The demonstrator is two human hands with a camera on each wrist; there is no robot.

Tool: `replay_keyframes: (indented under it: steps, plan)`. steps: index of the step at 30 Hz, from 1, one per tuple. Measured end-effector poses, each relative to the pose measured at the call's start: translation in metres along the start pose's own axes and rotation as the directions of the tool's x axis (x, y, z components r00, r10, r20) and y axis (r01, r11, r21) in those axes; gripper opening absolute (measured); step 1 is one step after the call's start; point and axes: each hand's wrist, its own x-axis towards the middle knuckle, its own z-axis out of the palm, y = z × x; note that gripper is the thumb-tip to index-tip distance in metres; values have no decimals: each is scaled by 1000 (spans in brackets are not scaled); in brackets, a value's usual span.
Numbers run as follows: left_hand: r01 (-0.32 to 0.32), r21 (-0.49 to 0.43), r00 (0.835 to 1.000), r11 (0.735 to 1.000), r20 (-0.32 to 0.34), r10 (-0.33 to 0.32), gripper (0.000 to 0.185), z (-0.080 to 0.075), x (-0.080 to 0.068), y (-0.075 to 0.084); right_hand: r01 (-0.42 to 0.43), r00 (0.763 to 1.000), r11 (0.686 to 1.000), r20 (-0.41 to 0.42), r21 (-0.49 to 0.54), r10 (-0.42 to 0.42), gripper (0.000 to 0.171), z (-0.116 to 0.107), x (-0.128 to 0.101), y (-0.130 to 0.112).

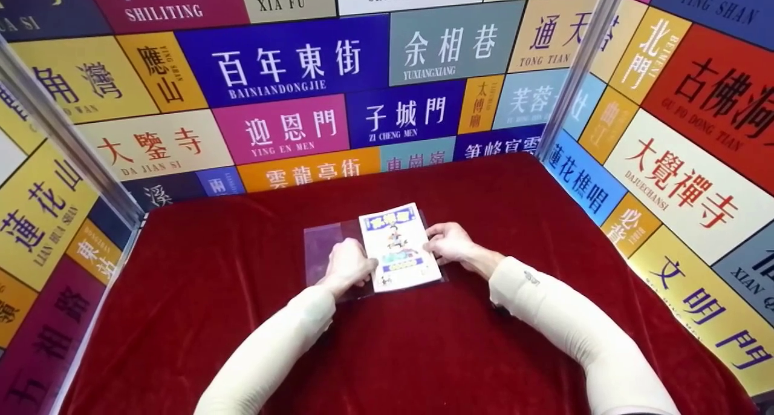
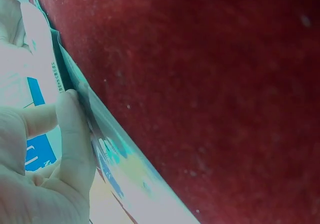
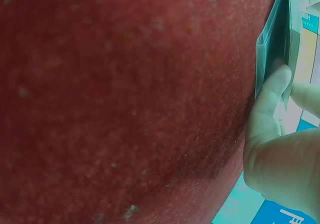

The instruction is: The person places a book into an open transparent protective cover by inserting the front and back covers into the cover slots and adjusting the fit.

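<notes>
A white booklet (image 1: pixel 399 245) with a blue title band and a cartoon figure lies face up at the middle of the table. Under it, a clear plastic cover (image 1: pixel 320 245) reaches out to the left and shows slightly past the booklet's right edge. My left hand (image 1: pixel 349 264) pinches the booklet's lower left edge, over the plastic. On the right side my right hand (image 1: pixel 452 243) grips the booklet's edge between thumb and fingers. In the right wrist view, a dark gap separates the booklet (image 3: pixel 295 39) from the plastic cover (image 3: pixel 261 59), with the thumb at it.
Dark red velvet cloth (image 1: pixel 242 318) covers the table. Panels (image 1: pixel 284 58) of coloured signs with Chinese characters stand behind and on both sides. Metal posts (image 1: pixel 580 70) mark the back corners.
</notes>
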Motion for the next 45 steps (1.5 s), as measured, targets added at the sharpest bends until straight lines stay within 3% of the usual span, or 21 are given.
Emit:
replay_keyframes:
  steps: [10,18,27,30,33,35,36,42,43,45]
  plan:
    - [-14,18,1000,1000,-21,15,17,5,2,1,20,998,998,-54,-55,-23,39,-1,-4,-6]
    - [-81,141,994,987,-60,90,18,4,-5,8,-1,993,996,-116,-93,-10,36,1,-4,-6]
    - [-112,177,990,978,-66,126,16,7,-10,7,11,983,981,-179,-192,-46,37,5,-2,-4]
    - [-121,184,989,975,-64,135,16,8,-10,7,55,971,947,-204,-315,-125,37,5,5,3]
    - [-132,178,988,975,-61,145,17,10,-11,8,103,943,873,-233,-477,-239,37,3,18,20]
    - [-144,168,986,975,-58,156,17,11,-11,8,98,933,841,-244,-533,-263,37,2,25,28]
    - [-171,162,981,972,-68,183,19,17,-4,-3,97,932,830,-243,-549,-269,38,2,26,30]
    - [-214,196,964,957,-112,239,21,18,-9,-2,84,929,806,-246,-586,-276,41,3,43,38]
    - [-216,213,964,953,-110,243,17,13,-16,9,81,931,804,-243,-589,-272,41,3,40,35]
    - [-276,238,945,931,-110,308,10,16,-16,10,81,931,802,-243,-592,-273,40,4,33,27]
